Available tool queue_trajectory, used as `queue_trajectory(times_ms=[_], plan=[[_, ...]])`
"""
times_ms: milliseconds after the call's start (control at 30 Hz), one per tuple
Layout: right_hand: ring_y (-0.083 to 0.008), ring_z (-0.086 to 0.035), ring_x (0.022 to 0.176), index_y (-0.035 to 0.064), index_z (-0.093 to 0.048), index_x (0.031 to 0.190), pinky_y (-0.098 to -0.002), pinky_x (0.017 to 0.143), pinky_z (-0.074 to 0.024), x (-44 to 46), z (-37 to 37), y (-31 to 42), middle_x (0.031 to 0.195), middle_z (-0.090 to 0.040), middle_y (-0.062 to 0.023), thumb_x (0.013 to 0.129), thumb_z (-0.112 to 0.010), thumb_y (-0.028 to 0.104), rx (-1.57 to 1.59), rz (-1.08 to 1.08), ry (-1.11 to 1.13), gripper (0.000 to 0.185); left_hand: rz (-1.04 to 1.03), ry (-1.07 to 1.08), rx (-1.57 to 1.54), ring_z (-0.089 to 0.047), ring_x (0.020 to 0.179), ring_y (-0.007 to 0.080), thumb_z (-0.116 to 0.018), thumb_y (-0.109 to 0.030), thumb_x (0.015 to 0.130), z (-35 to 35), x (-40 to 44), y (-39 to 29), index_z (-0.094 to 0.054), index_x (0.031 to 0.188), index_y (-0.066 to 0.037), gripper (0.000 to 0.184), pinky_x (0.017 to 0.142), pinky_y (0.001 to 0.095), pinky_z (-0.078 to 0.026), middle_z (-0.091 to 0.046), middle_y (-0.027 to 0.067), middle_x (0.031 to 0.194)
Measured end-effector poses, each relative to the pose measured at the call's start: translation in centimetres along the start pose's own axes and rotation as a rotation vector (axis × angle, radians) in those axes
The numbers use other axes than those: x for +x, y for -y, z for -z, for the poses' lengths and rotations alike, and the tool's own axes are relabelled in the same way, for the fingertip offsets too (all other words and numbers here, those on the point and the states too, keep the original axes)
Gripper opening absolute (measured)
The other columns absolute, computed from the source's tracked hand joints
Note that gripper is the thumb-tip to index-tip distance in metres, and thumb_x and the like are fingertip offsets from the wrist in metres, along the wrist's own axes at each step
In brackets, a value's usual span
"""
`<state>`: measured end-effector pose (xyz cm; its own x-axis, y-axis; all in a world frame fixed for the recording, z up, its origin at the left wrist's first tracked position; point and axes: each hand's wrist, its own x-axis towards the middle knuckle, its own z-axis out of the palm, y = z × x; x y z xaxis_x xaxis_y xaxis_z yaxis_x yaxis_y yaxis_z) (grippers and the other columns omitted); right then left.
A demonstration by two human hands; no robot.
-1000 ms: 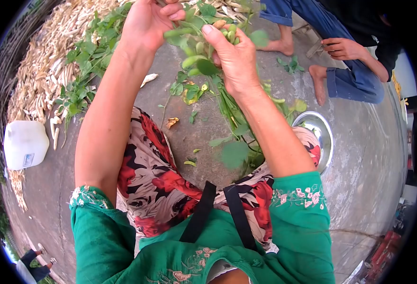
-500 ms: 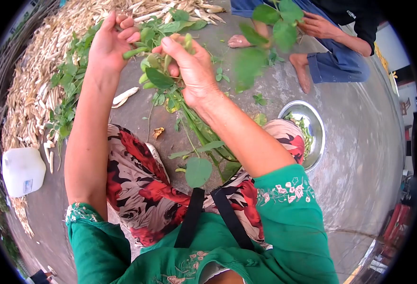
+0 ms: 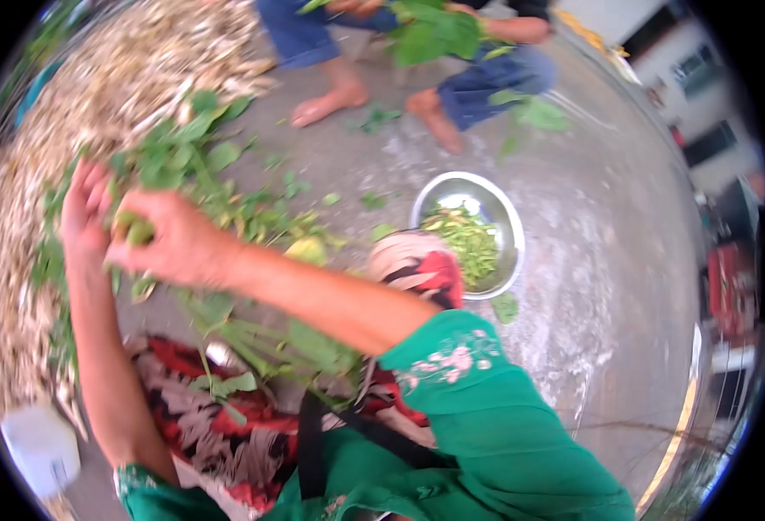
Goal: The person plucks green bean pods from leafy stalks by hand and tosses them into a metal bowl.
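Note:
At the left, my right hand (image 3: 178, 239) is closed around green pods (image 3: 135, 229), which show between its thumb and fingers. My left hand (image 3: 85, 208) is just beyond it, its fingers curled in; blur hides what they hold. Leafy green stems (image 3: 252, 343) lie below my right forearm, over my lap. Beside my knee in patterned cloth stands a metal bowl (image 3: 514, 221) with many green pods (image 3: 473, 247) inside.
A seated person in blue trousers (image 3: 486, 82) with bare feet holds leafy stems (image 3: 430, 35) at the top. Pale dry husks (image 3: 43, 226) spread along the left, near a white plastic jug (image 3: 42, 447). Loose leaves (image 3: 252, 213) lie on the concrete floor (image 3: 599, 260).
The view has swung right, bringing the bowl nearer the middle. My hands appear farther left and lower, with my right hand still on pods. The other person's leafy stems now show in front of them.

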<state>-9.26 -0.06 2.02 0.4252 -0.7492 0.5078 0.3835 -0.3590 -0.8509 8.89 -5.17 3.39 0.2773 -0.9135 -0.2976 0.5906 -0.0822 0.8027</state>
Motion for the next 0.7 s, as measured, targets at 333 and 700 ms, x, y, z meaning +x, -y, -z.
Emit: queue_trajectory(times_ms=[333,700], plan=[[-0.0296,-0.059,0.060,0.0025,-0.054,0.078,-0.0366,0.055,-0.0448,-1.4,1.3,2.0,0.061,-0.057,-0.0140,0.066,-0.060,0.009,-0.300,0.050,0.077,0.015,0.208,0.517,-0.334,-0.017,0.041,0.0053,-0.036,-0.024,0.095,2.3,3.7,0.9,-0.035,0.066,-0.010,0.032,0.037,0.0219,-0.016,-0.027,-0.0031,0.055],[-0.0305,-0.058,0.055,0.0021,-0.054,0.075,-0.0374,0.051,-0.0452,-3.2,0.1,3.8,0.059,-0.057,-0.0116,0.064,-0.063,0.012,-0.222,0.176,0.193,0.018,0.239,0.518,-0.400,-0.019,0.041,0.0075,-0.035,-0.024,0.095,6.9,9.7,-0.1,-0.035,0.065,-0.010,0.033,0.039,0.0237,-0.019,-0.028,-0.0023,0.056]])
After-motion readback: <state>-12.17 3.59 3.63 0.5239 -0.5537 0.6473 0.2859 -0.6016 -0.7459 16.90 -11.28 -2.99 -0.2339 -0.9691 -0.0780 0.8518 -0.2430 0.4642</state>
